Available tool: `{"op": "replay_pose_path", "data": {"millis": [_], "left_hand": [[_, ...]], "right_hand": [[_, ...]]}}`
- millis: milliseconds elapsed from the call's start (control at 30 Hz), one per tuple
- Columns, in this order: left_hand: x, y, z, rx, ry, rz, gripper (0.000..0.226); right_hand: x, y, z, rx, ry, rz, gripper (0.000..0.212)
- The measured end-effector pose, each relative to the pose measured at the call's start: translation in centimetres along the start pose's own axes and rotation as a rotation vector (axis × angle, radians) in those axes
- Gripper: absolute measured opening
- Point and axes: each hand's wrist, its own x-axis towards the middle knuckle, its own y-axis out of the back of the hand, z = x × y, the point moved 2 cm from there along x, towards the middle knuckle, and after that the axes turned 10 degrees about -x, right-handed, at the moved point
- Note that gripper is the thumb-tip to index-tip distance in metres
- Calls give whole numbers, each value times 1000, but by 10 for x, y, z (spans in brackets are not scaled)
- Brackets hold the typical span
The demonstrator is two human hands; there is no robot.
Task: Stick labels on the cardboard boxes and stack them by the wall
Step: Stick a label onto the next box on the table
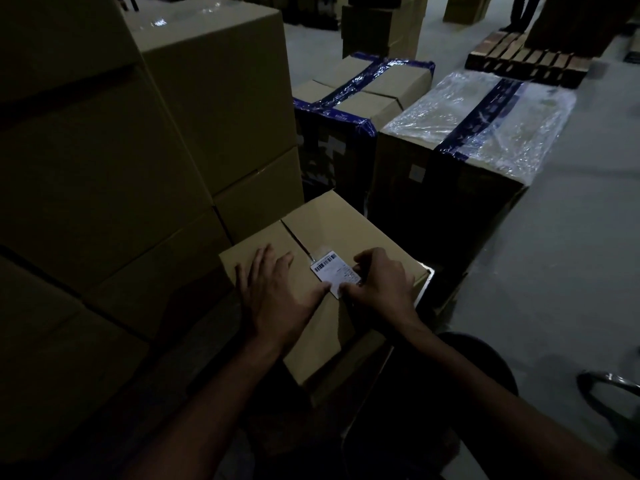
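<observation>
A plain cardboard box (349, 230) stands in front of me, its top seam running away from me. A white barcode label (334, 271) lies on its top, just right of the seam. My left hand (277, 292) rests flat on the box top with fingers spread, its thumb touching the label's near edge. My right hand (381, 282) has curled fingers over the label's right and near edge; whether it pinches or presses the label is unclear.
A tall stack of plain cardboard boxes (145, 143) fills the left. Behind stand a blue-taped box (349, 98) and a plastic-wrapped box (485, 123). Grey floor (571, 254) lies to the right. A wooden pallet (526, 60) and someone's legs (526, 12) are far back.
</observation>
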Motion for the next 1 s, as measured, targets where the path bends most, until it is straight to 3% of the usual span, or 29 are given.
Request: {"op": "replay_pose_path", "data": {"millis": [100,233,400,667,1000], "left_hand": [[0,-1,1,0,-4,17,81],[0,-4,-1,13,-18,34,66],[1,-5,-2,43,-25,12,55],[8,-1,-2,32,-58,-14,45],[13,-3,13,-75,-80,-45,39]], "right_hand": [[8,6,1,-31,-5,-97,48],[11,14,-5,-48,-14,-170,11],[12,9,-15,9,-36,-171,24],[-6,28,-9,476,5,-229,21],[-39,34,42,628,-160,-90,6]]}}
